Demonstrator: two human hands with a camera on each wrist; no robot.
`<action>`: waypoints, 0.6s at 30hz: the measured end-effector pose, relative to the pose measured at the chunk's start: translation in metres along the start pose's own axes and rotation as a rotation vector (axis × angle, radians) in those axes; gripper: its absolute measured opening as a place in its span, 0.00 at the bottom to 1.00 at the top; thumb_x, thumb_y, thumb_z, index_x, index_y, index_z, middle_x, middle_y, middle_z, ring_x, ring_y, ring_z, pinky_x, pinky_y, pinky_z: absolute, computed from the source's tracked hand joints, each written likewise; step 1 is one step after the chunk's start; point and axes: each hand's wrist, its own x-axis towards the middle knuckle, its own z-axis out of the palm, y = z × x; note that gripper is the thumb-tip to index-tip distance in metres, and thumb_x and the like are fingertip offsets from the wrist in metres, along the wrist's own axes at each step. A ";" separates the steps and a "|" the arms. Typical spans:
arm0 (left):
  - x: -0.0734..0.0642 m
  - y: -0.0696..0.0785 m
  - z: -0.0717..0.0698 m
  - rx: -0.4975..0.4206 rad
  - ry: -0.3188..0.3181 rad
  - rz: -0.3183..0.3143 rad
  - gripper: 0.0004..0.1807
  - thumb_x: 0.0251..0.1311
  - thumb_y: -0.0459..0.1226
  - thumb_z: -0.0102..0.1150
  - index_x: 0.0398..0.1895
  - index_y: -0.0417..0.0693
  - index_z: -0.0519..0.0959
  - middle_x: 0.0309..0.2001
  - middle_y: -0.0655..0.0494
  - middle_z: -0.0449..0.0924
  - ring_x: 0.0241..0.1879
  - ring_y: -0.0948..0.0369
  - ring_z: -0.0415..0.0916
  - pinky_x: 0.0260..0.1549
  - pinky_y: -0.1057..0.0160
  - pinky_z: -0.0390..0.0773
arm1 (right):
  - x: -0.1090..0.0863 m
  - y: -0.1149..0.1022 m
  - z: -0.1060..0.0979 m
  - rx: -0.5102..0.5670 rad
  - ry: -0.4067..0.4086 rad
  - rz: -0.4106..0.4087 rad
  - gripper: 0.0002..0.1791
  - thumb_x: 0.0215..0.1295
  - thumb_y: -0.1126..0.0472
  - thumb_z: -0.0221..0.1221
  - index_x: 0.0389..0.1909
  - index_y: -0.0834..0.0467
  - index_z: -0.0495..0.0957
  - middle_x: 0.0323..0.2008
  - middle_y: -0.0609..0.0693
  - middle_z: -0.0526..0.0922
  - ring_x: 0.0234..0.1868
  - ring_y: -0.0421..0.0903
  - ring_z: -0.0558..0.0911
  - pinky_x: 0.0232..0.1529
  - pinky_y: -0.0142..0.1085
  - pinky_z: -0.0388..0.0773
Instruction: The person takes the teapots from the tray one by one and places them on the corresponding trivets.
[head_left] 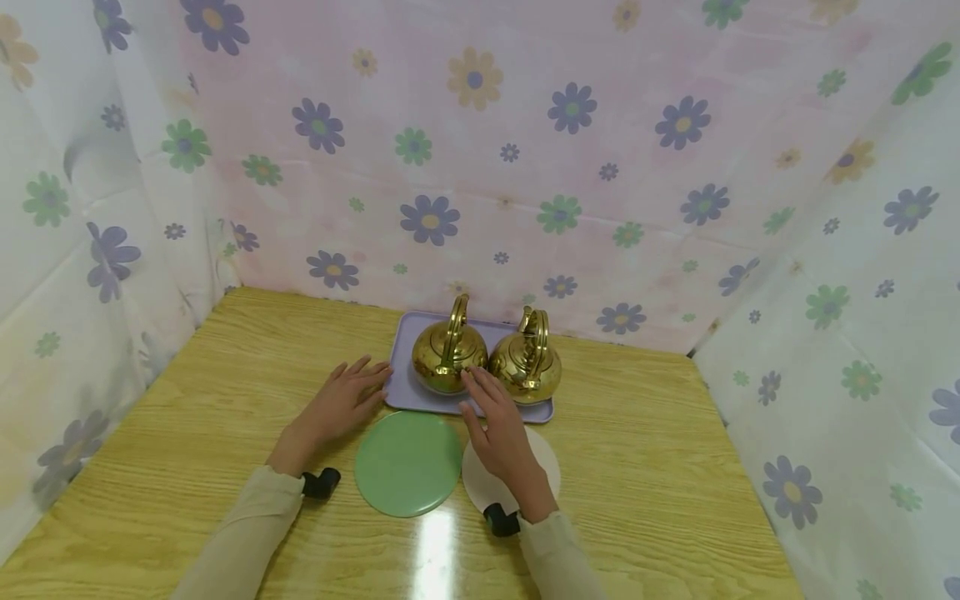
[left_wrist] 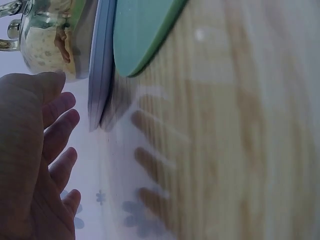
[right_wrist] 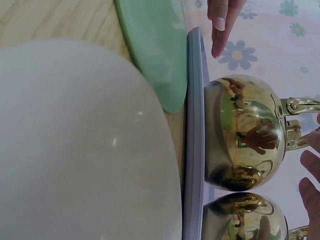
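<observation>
Two shiny gold teapots, the left teapot (head_left: 431,354) and the right teapot (head_left: 547,375), stand side by side on a lilac tray (head_left: 402,390), their arched handles up. At the tray's left edge is my left hand (head_left: 341,408), fingers relaxed and holding nothing; contact with the rim cannot be made out. My right hand (head_left: 501,433) hovers over a white plate (head_left: 546,467), fingers spread and extended toward the front of the teapots. Nothing is in its grasp. A green plate (head_left: 408,462) lies between the hands, in front of the tray. The right wrist view shows both teapots close together.
The wooden table (head_left: 637,483) meets a flower-patterned cloth (head_left: 502,192) behind the tray. More of this cloth hangs at the left and right sides. Black wrist cameras sit at both cuffs, close to the plates.
</observation>
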 end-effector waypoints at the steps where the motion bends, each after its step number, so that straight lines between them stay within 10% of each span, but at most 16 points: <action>1: 0.001 0.000 0.000 -0.005 -0.004 0.000 0.26 0.75 0.41 0.53 0.71 0.38 0.71 0.72 0.42 0.69 0.76 0.35 0.54 0.71 0.29 0.48 | 0.001 0.000 0.001 0.015 0.004 0.011 0.26 0.80 0.57 0.51 0.72 0.65 0.68 0.72 0.64 0.70 0.74 0.59 0.67 0.71 0.56 0.66; 18: 0.006 0.000 0.004 -0.019 -0.054 -0.007 0.26 0.77 0.41 0.51 0.72 0.37 0.69 0.74 0.41 0.65 0.77 0.36 0.52 0.73 0.30 0.48 | 0.026 -0.017 0.010 0.320 0.074 0.186 0.25 0.81 0.58 0.50 0.74 0.61 0.66 0.73 0.55 0.69 0.75 0.54 0.67 0.72 0.56 0.66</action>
